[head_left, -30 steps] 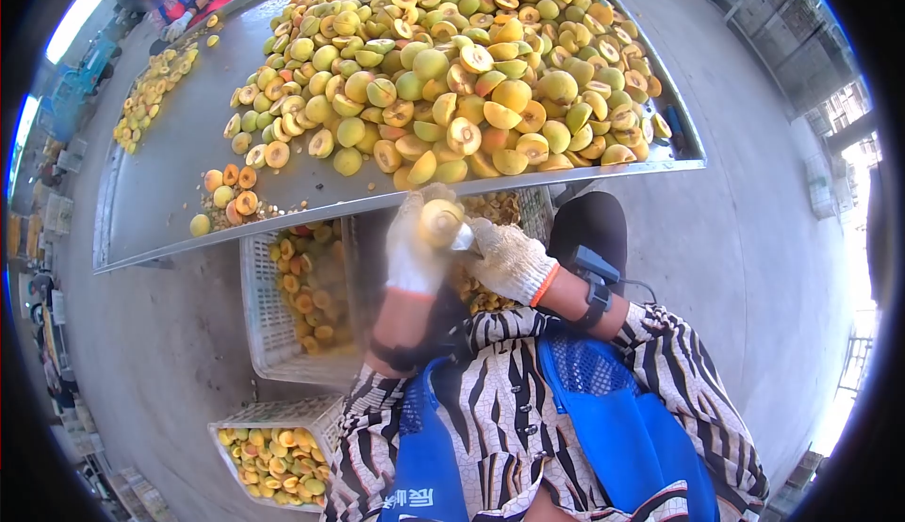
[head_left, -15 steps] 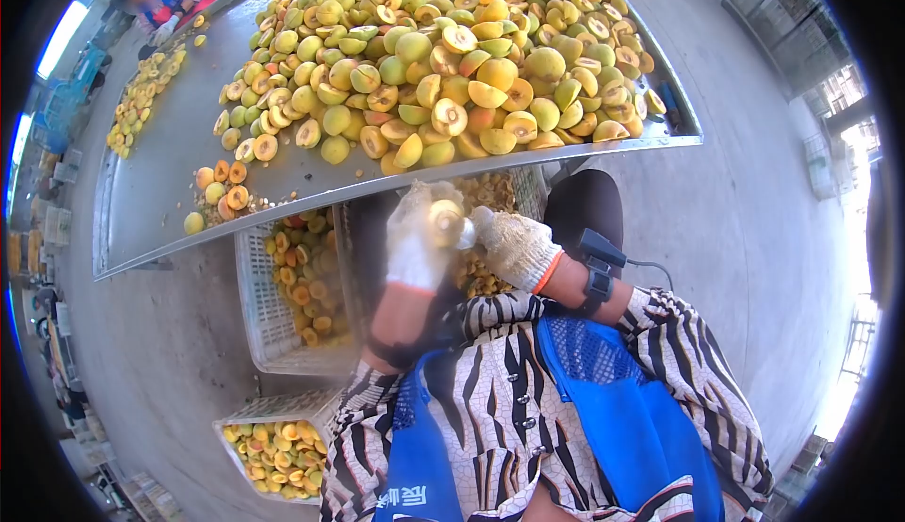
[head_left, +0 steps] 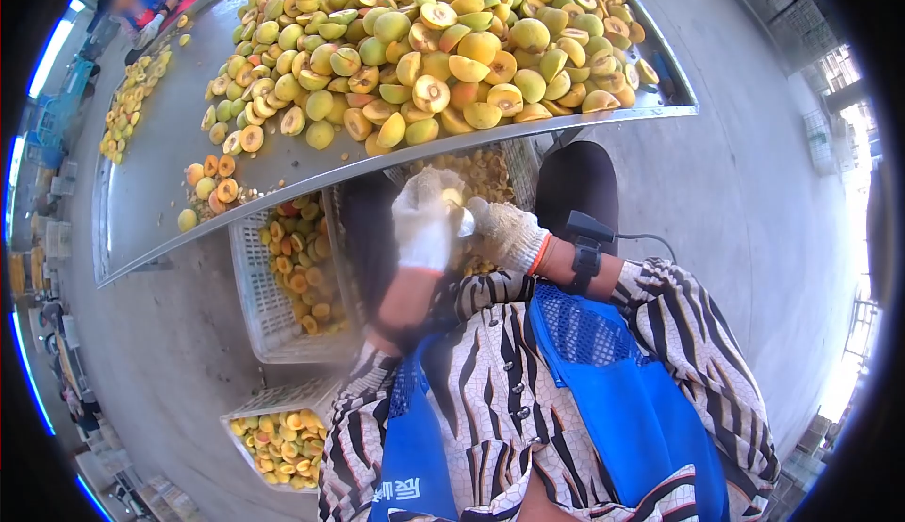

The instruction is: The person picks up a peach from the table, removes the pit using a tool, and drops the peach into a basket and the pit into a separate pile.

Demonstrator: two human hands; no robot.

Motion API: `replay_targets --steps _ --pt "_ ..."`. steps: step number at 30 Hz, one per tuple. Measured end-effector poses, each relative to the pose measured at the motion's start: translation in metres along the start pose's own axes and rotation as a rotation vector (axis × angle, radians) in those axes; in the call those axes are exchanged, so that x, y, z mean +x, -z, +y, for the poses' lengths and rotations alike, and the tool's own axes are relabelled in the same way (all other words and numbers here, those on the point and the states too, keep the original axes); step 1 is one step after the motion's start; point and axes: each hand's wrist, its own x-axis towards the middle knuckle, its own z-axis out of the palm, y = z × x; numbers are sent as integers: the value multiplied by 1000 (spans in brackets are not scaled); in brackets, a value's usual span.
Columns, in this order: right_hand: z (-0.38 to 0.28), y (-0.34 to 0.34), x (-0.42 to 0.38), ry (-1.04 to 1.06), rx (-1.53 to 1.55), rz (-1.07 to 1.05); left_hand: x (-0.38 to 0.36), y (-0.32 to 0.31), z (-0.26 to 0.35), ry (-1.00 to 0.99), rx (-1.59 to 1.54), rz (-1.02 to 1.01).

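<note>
My left hand [head_left: 424, 213], in a whitish work glove and blurred by motion, is closed around a yellow peach half [head_left: 452, 198]. Close beside it, my gloved right hand [head_left: 509, 236] grips a small pale metal tool [head_left: 466, 223], whose end is at the fruit. The tool's exact shape is blurred and partly covered by the fingers. Both hands are just below the near edge of a metal table [head_left: 311, 181]. On that table lies a big heap of halved peaches [head_left: 415, 60], several with brown stones showing.
A white crate [head_left: 259, 296] of peach pieces stands below the table on the left, with another crate [head_left: 283, 396] nearer. Cut pieces [head_left: 485, 175] lie beneath my hands. A small group of halves [head_left: 212, 183] sits on the table's left. Another person [head_left: 151, 8] works at the far left.
The view has shifted slightly, and the table sits a little higher and further left. My hands stay together; the peach half in my left hand has turned and shows less of its face.
</note>
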Motion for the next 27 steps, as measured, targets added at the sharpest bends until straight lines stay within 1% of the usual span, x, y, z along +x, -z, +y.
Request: replay_targets --steps 2,3,6,7,9,10,12,14,16,17,18,19,20,22,23,26,27 --pt "9 -17 3 25 99 22 7 1 -7 -35 105 43" --pt "-6 -13 -4 12 191 52 1 -1 0 -40 131 42" --pt "-14 -8 -5 -102 166 2 5 3 -6 -140 62 -20" --pt "-8 -14 -2 -64 141 36 6 5 -10 -138 65 -39" --pt "7 -21 8 -24 72 29 10 6 -13 -134 64 -82" --pt "9 -19 12 4 30 26 13 6 -11 -117 54 -64" --pt "7 -22 12 1 173 29 11 7 -9 -68 39 -21" --pt "1 -25 13 6 327 34 8 4 -8 -109 -51 14" --pt "0 -19 17 3 200 33 7 2 -7 -131 -178 29" --pt "2 -16 19 -10 127 27 11 6 -12 -154 -129 -2" --pt "5 -13 20 -25 54 20 13 9 -15 -128 -122 -5" --pt "8 -10 20 -28 46 -29 15 10 -17 -104 -116 -9" --pt "7 -14 18 -3 108 18 16 10 -19 -81 -110 -11" --pt "-1 -27 12 42 230 113 18 7 -21 -113 -76 33" --pt "-7 -29 11 32 274 123 18 7 -22 -133 -58 59" --pt "3 -33 16 -31 227 58 17 7 -21 -89 -150 34" --pt "5 -28 17 -42 165 29 18 10 -22 -52 -133 3"
